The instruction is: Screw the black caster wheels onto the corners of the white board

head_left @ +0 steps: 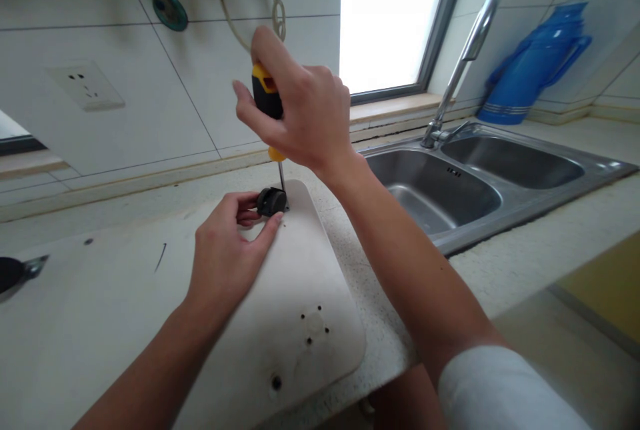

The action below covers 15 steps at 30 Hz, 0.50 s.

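Note:
A white panel with rounded corners (pixel 250 323) lies flat on the counter. Near its far right corner sits a small black caster wheel (pixel 273 201), pinched between the thumb and fingers of my left hand (pixel 230 237). My right hand (pixel 310 107) is wrapped round the yellow and black handle of a screwdriver (pixel 269 93) above it. The shaft points down, with its tip at the edge of the caster's base; a screw under it is too small to make out. Several small holes (pixel 315 325) mark the panel's near right corner.
On the right a double steel sink (pixel 435 183) with a tall tap (pixel 470 50) is set into the counter. A blue thermos jug (pixel 537 63) stands behind it. Pipe valves (pixel 170 10) and a socket (pixel 86 85) are on the tiled wall. Another black fitting (pixel 17 273) is at far left.

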Tool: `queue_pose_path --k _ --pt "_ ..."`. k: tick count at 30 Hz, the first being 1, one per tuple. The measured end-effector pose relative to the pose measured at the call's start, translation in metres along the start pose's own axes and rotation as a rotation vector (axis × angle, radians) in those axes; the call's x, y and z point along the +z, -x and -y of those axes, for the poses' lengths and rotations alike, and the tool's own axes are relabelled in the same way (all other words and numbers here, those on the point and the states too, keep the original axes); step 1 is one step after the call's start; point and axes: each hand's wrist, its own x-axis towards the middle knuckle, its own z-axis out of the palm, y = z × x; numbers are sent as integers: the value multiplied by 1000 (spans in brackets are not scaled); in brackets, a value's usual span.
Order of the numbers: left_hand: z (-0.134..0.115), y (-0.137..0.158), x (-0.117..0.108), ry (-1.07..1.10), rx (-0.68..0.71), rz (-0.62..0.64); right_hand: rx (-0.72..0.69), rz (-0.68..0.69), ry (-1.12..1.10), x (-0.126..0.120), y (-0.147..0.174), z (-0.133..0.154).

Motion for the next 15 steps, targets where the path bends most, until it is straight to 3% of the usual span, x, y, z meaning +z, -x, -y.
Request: queue_pose_path --k 4,7,9,15 --pt "5 -3 -3 0 -6 18 -53 99 -80 -15 -5 5" --pt "12 -8 -9 7 -7 68 -170 149 -148 -27 -9 7" --pt "16 -12 -12 18 5 108 -220 178 -96 -34 -11 11" --pt "23 -19 -11 54 43 191 -171 260 86 -47 -10 27"
